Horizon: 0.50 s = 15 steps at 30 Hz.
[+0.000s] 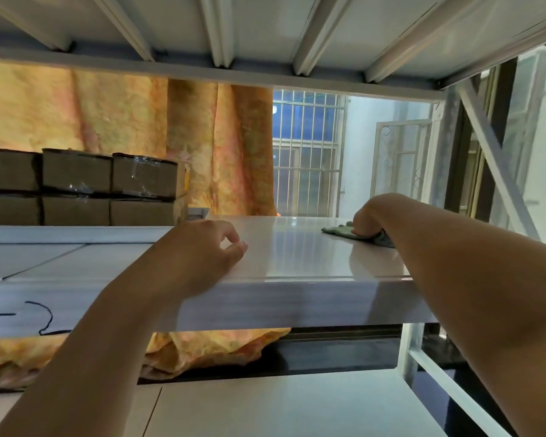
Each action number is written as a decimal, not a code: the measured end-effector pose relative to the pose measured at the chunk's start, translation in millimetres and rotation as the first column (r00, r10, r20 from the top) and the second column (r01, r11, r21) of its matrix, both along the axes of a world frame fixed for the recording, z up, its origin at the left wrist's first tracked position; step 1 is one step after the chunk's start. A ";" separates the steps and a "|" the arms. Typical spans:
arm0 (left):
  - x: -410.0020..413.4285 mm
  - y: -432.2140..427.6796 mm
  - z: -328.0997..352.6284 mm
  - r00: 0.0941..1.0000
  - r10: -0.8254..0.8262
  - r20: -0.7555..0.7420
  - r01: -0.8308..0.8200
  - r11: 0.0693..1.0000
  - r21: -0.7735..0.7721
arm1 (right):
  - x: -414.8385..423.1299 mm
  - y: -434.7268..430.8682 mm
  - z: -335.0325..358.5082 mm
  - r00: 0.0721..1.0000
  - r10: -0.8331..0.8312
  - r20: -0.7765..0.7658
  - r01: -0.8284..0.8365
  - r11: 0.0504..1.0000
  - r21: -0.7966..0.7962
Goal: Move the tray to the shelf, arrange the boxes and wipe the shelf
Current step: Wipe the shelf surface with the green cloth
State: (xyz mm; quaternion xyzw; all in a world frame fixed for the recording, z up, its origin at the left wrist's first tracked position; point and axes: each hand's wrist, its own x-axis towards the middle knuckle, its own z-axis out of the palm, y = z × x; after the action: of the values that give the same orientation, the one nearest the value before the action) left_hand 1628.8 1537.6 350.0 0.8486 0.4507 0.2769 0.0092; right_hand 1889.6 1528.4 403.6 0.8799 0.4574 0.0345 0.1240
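Note:
The white shelf [297, 257] runs across the middle of the view at chest height. My right hand [371, 216] reaches to its far right part and grips a green cloth [341, 231] that lies flat on the surface. My left hand [202, 247] rests on the shelf near its front edge, fingers loosely curled and holding nothing. Brown cardboard boxes [76, 187] stand in two stacked rows at the far left of the shelf, some wrapped in clear tape. No tray is in view.
Another shelf board [265, 33] with ribs hangs just overhead. An orange patterned curtain [139, 121] hangs behind the rack. A barred window [306, 152] and a diagonal metal brace [498, 171] are at the right. A lower shelf [265, 405] lies beneath.

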 end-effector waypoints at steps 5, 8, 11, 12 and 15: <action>1.8 -1.8 1.0 1.000 0.007 -0.001 -0.007 1.000 -0.018 | 28.1 -18.6 -8.8 0.994 -0.023 -0.107 0.026 0.999 0.028; 4.7 -3.2 3.3 0.999 -0.001 -0.036 0.000 1.000 -0.030 | 26.0 -45.5 -10.8 0.965 -0.020 -0.261 0.043 0.996 0.082; 10.5 -7.3 7.5 0.992 0.022 -0.124 -0.019 0.999 0.026 | 31.5 -57.8 -13.7 0.948 0.037 -0.315 -0.004 0.995 0.104; 14.6 -10.8 9.5 0.989 0.020 -0.144 -0.012 0.998 0.056 | 32.1 -60.1 -14.5 0.941 0.048 -0.335 -0.011 0.994 0.111; 33.5 -26.5 17.1 0.993 -0.037 -0.115 0.050 0.993 0.110 | 35.3 -68.8 -16.7 0.921 0.105 -0.375 -0.063 0.991 0.121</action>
State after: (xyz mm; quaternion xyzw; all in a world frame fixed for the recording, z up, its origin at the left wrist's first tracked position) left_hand 1662.3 1511.1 367.0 0.8716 0.4156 0.2534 -0.0578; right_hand 1924.9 1459.6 387.0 0.8547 0.5076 -0.1073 -0.0159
